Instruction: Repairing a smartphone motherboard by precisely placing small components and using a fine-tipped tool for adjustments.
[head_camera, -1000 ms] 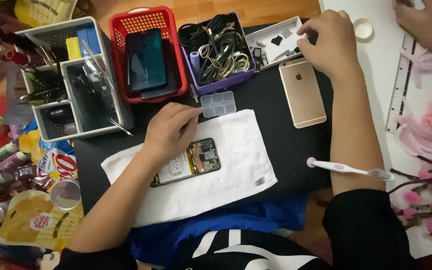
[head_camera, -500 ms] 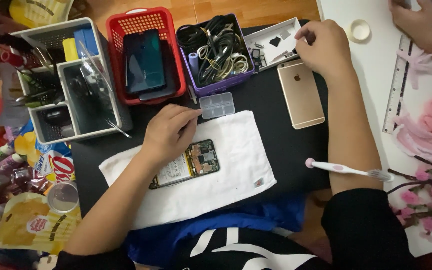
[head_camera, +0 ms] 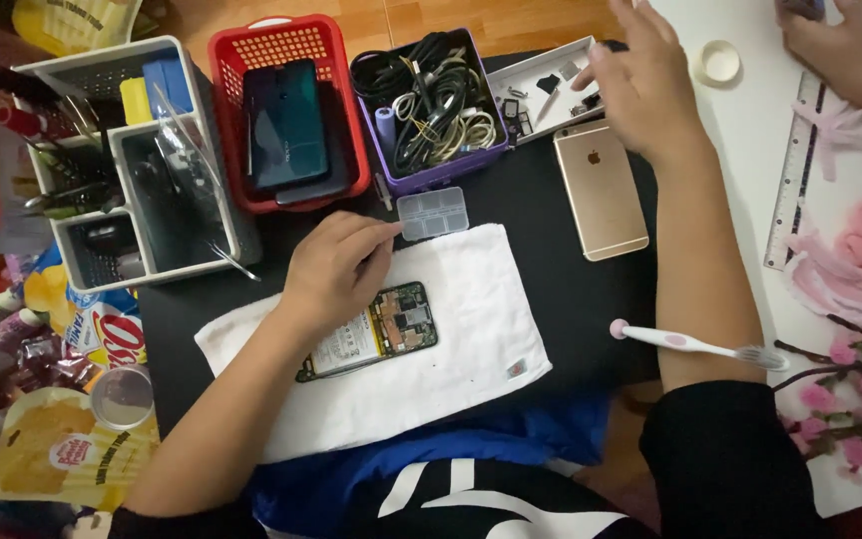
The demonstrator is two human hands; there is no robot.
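An opened phone (head_camera: 391,327) with its battery and circuit board bare lies on a white towel (head_camera: 451,369) spread over the black mat. My left hand (head_camera: 336,265) rests with curled fingers on the phone's upper left part, its index finger reaching toward a small clear compartment box (head_camera: 433,213). My right hand (head_camera: 641,85) hovers with fingers apart over a white tray (head_camera: 541,80) of small parts, just above a gold phone (head_camera: 601,188) lying face down.
A grey organiser (head_camera: 122,170), a red basket (head_camera: 251,40) with dark phones and a purple basket (head_camera: 431,170) of cables line the back. A pink toothbrush (head_camera: 690,344) lies by my right arm. A ruler (head_camera: 790,180) and another person's hand (head_camera: 830,40) are at the right. Snack packets crowd the left.
My right hand has lifted a little over the white tray and its fingers have spread. My left hand stays on the opened phone.
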